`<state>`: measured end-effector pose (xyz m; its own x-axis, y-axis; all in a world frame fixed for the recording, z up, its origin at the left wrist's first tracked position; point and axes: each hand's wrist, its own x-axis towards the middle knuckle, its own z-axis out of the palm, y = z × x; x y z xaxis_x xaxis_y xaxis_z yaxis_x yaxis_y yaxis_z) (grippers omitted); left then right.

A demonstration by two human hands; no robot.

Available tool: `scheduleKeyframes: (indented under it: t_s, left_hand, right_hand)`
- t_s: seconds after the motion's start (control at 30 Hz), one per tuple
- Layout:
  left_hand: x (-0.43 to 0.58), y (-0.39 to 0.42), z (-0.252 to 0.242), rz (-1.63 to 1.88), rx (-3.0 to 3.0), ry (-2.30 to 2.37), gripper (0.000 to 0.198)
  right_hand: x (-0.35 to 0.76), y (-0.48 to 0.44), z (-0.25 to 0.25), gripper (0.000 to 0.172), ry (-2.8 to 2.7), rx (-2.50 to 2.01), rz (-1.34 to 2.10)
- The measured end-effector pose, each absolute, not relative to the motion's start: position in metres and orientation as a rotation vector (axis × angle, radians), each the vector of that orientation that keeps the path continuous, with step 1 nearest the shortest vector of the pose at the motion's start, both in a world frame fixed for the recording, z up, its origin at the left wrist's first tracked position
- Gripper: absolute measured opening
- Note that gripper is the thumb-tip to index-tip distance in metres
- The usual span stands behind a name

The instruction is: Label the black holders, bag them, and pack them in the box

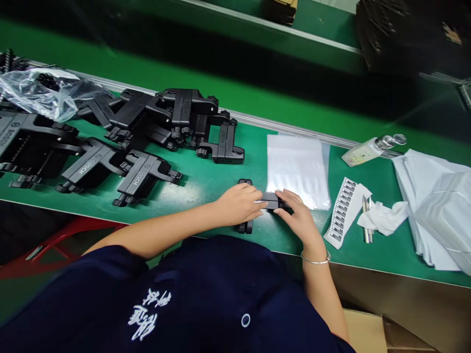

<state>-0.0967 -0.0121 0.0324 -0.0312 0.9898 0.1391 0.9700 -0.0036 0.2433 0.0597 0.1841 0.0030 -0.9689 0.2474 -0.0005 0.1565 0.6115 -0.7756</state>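
Observation:
A black plastic bracket (271,200) with knobbed arms lies on the green table in front of me. My left hand (241,203) is closed over its left part, its fingers hiding much of the body. At the bracket's right end, my right hand (299,215) grips it between thumb and fingers. Just behind my right hand are clear plastic bags (298,166) in a flat stack. To its right lies a label sheet (343,211) with a column of black-and-white labels.
Several similar black brackets marked BOSCH (142,176) cover the left side, beside a clear plastic bag (44,93) of black parts. On the right are a pump bottle (364,151), a pen-like tool (368,234), crumpled tissue (386,215) and white sheets (423,211). A metal rail (287,131) edges the table.

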Motion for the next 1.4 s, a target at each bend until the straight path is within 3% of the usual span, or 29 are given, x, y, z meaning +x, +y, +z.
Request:
scheduleKeyframes:
  t_s: [0.17, 0.33, 0.43, 0.57, 0.67, 0.8, 0.97, 1.07, 1.27, 1.4]
  left_hand:
    - [-0.104, -0.028, 0.029, 0.596, 1.957, 2.168, 0.027]
    - [-0.116, -0.054, 0.006, 1.263, 1.004, 2.327, 0.037]
    - [-0.107, -0.051, -0.004, 1.509, 0.570, 2.000, 0.055]
    - [-0.093, -0.046, 0.002, 1.542, 0.293, 1.566, 0.064]
    - [-0.094, -0.047, 0.011, 1.674, 0.356, 1.597, 0.064]
    - [-0.101, -0.048, 0.017, 1.796, 0.679, 1.768, 0.066]
    - [-0.103, -0.048, 0.019, 1.772, 0.855, 1.827, 0.072]
    - [-0.101, -0.044, 0.022, 1.827, 0.618, 1.724, 0.068]
    - [-0.104, -0.033, 0.030, 1.696, 0.115, 1.406, 0.058]
    - [-0.102, -0.035, 0.026, 1.692, 0.225, 1.523, 0.064]
  right_hand:
    - [0.058, 0.184, 0.004, 0.054, -2.782, -0.299, 1.184]
    - [0.048, 0.164, 0.007, 0.046, -2.761, -0.180, 1.034]
    - [0.046, 0.144, 0.015, 0.042, -2.682, -0.043, 0.955]
    - [0.052, 0.129, 0.035, 0.048, -2.558, -0.001, 0.944]
    - [0.057, 0.136, 0.048, 0.060, -2.520, -0.224, 1.086]
    - [0.057, 0.152, 0.050, 0.043, -2.434, -0.747, 1.515]
    - [0.055, 0.157, 0.042, 0.031, -2.021, -0.648, 2.034]
    - [0.059, 0.158, 0.044, 0.024, -2.095, -0.501, 1.872]
    - [0.065, 0.169, 0.050, 0.022, -2.534, -0.044, 1.026]
    - [0.066, 0.170, 0.051, 0.019, -2.594, 0.065, 0.907]
